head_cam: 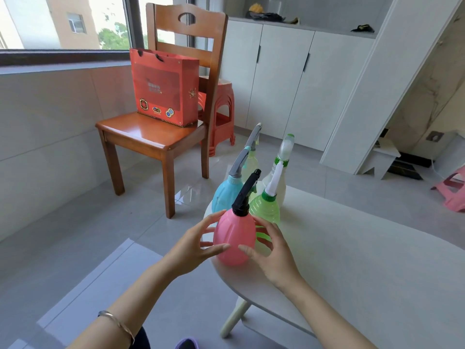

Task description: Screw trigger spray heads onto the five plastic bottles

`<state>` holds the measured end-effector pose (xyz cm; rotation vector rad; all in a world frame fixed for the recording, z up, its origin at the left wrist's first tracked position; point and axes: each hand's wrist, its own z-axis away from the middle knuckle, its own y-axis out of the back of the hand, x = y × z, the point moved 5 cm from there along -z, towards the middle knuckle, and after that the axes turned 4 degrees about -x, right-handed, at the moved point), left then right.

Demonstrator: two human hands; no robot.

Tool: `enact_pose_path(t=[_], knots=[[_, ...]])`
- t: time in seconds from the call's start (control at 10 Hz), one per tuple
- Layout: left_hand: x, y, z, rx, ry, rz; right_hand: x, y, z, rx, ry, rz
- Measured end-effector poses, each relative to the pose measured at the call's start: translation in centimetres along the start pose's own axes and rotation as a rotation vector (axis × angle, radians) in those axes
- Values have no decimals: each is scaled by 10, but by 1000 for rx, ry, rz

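A pink bottle with a black trigger head stands upright near the left edge of the white table. My left hand and my right hand flank it with fingers spread, fingertips just at its sides. Behind it stand a blue bottle with a grey head, a green bottle with a white head, a white bottle with a clear and green head, and a pale bottle with a grey head.
A wooden chair carrying a red gift bag stands beyond the table, with stacked red stools behind it. White cabinets line the back wall. A pink stool sits at far right.
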<state>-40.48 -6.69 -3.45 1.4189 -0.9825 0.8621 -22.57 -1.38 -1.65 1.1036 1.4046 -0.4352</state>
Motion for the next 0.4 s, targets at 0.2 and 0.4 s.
enact_pose_path(t=[0.2, 0.4], knots=[[3, 0, 1, 6, -6, -13, 5, 1, -1, 1, -12, 21], [8, 14, 6, 73, -29, -225, 0, 8, 3, 85, 13, 8]])
